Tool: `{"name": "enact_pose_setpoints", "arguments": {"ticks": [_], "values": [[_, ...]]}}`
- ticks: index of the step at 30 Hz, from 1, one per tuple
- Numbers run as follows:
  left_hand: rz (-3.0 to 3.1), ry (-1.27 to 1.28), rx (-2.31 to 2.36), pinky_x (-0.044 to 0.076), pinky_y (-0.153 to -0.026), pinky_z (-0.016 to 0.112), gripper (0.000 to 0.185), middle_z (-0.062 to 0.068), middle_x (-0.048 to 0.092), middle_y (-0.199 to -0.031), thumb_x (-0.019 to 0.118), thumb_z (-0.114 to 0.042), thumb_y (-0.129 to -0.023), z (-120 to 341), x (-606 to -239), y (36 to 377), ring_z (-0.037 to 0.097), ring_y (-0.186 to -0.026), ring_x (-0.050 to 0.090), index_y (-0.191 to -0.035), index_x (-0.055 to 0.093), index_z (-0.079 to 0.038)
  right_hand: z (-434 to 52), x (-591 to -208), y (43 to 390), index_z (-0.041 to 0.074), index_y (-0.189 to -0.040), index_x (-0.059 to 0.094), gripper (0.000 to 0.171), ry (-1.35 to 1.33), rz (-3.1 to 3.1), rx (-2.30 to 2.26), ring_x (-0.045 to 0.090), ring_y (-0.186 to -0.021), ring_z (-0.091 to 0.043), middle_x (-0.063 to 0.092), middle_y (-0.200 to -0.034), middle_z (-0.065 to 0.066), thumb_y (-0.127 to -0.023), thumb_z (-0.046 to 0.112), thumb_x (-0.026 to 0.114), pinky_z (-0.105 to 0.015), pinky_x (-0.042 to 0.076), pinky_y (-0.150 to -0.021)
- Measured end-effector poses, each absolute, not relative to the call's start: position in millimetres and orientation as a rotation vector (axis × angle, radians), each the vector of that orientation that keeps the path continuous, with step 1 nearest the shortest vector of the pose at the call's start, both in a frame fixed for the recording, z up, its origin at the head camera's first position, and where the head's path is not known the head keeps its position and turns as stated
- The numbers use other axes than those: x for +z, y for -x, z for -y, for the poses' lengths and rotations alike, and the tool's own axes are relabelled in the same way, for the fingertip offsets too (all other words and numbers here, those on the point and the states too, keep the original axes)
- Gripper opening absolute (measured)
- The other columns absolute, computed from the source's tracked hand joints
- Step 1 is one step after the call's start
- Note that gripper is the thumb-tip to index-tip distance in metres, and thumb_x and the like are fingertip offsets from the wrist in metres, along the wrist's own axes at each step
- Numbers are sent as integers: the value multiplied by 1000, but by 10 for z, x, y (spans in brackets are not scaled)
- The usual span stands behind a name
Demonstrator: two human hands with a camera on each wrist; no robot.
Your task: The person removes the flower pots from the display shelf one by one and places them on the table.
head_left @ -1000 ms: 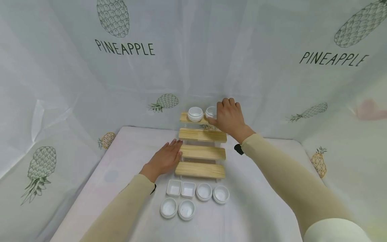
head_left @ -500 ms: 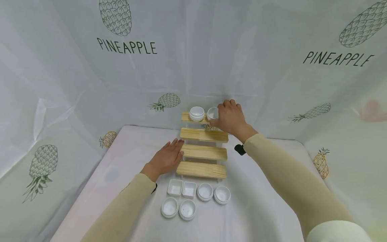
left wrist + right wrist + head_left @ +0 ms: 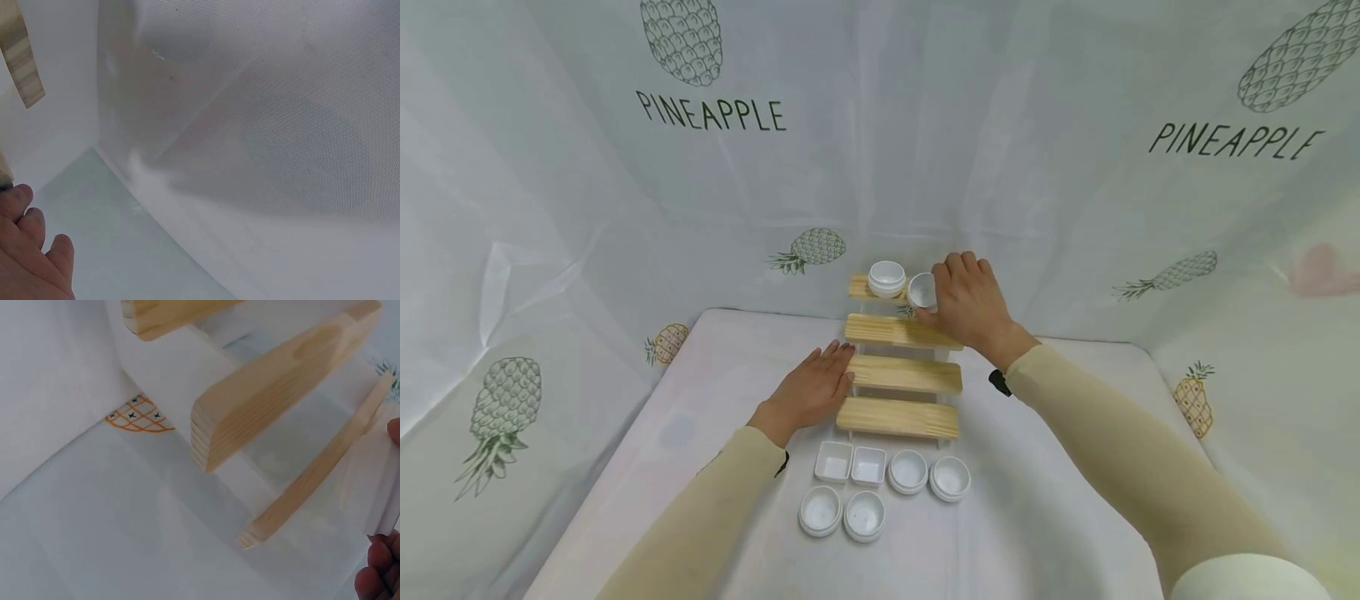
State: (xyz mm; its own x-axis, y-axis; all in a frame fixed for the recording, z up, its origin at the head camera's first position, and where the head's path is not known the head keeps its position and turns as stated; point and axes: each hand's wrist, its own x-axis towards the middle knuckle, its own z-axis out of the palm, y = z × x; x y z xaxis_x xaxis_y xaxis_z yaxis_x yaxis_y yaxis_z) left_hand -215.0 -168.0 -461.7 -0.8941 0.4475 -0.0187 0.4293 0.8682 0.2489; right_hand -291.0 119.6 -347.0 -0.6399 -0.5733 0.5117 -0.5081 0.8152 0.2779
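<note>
A four-step wooden stand (image 3: 904, 375) with clear supports rises on the white-covered table. On its top step, to the left, sits a round white bowl (image 3: 887, 280). My right hand (image 3: 973, 304) grips another round white bowl (image 3: 921, 290) by its right side; this bowl overlaps the front of the top step in the head view. In the right wrist view, the fingers (image 3: 378, 569) press against the bowl (image 3: 372, 478) at the right edge. My left hand (image 3: 811, 387) rests with extended fingers along the stand's left end, its fingertips at the second step down.
In front of the stand lie two square white dishes (image 3: 834, 462) and two round bowls (image 3: 907, 472) in a row. Two more round bowls (image 3: 821, 510) stand nearer. A pineapple-printed white cloth wall (image 3: 925, 150) surrounds the table's back and sides.
My right hand has drawn the bowl slightly toward me and downward from its spot on the top step. The left hand has stayed in place.
</note>
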Motion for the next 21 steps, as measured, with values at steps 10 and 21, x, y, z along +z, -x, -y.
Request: {"name": "enact_pose_setpoints", "arguments": {"ticks": [10, 21], "values": [[-2968, -709, 375, 17, -134, 51, 63, 14, 26, -174, 22, -39, -117, 1678, -4613, 2165, 31, -163, 18, -168, 22, -2, -1166, -3525, 2770, 0, -93, 56, 61, -828, 2360, -152, 49, -82, -33, 52, -86, -12, -88, 57, 76, -40, 41, -68], [-2966, -694, 372, 17, -135, 50, 63, 12, 25, -174, 21, -39, -117, 1673, -4616, 2166, 30, -164, 17, -168, 23, -3, -1113, -3618, 2467, 0, -98, 61, 62, -884, 2353, -121, 53, -85, -34, 59, -92, -13, -84, 58, 78, -41, 46, -69]]}}
